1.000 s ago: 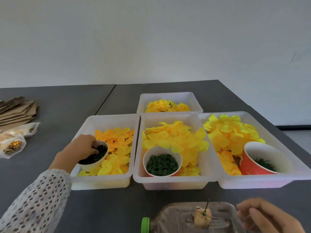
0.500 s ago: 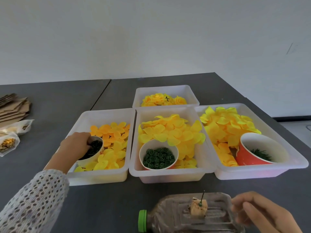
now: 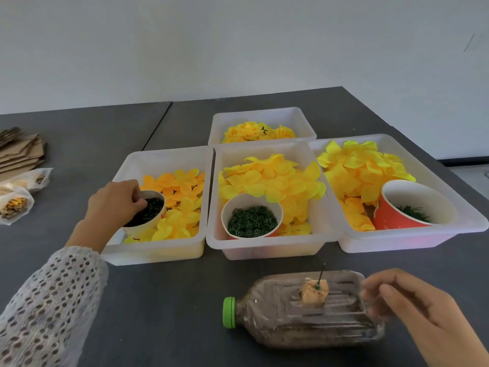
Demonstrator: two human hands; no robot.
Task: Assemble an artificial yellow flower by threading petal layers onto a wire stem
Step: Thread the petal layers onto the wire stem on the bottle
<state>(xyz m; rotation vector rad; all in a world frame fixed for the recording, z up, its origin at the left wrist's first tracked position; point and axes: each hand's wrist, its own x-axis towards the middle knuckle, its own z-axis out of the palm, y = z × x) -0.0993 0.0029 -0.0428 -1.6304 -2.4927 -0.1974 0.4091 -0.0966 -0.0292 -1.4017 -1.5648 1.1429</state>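
Head view: left hand fingertips dip into a cup of dark pieces, grip unclear; right hand, partly cropped, hovers loosely open.

Left hand fingertips dip into the white cup, so can't tell if they pinch any dark bits. Right hand wrist cut off by bottom edge; it's blurred, contact w/ the bottle unclear. Cardboard stack and plastic bags cropped at left edge. Red cup hides petals behind it; its green contents too small to ID.
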